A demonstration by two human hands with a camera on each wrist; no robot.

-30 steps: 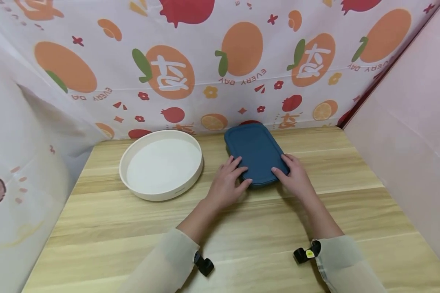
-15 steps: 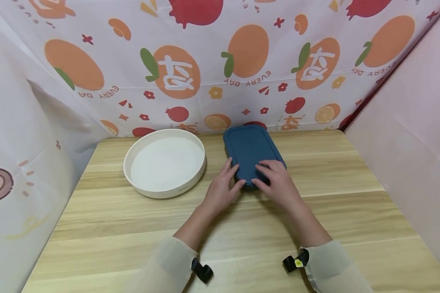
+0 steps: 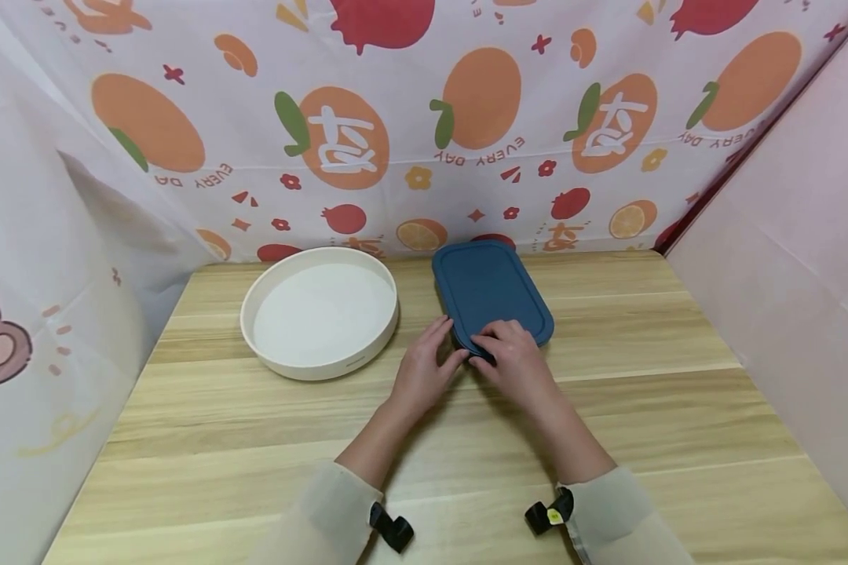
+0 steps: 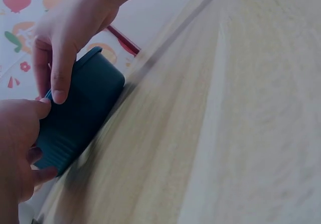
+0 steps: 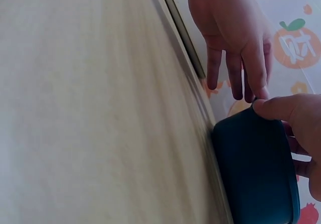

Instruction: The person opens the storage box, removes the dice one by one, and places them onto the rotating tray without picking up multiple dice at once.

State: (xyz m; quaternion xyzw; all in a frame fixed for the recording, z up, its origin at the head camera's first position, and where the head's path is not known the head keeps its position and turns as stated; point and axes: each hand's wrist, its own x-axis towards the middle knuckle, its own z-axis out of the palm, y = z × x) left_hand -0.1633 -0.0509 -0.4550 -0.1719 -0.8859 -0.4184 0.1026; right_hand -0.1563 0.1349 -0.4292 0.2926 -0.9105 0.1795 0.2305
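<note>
Both hands met at the near end of a blue lidded box on the table.

The box (image 3: 491,290) lay flat toward the back middle of the wooden table (image 3: 608,408), its far end close to the fruit-print cloth (image 3: 410,118) hung behind. The left hand (image 3: 424,369) rested at the box's near left corner, fingers (image 3: 444,326) straight and slightly apart against its edge. The right hand (image 3: 512,361) curled over the near edge, fingers pinching the lid rim. A round white tray (image 3: 257,345) sat just left of the box, not touching it. A pink wall (image 3: 784,259) closed the right side, well apart from the hands.
</note>
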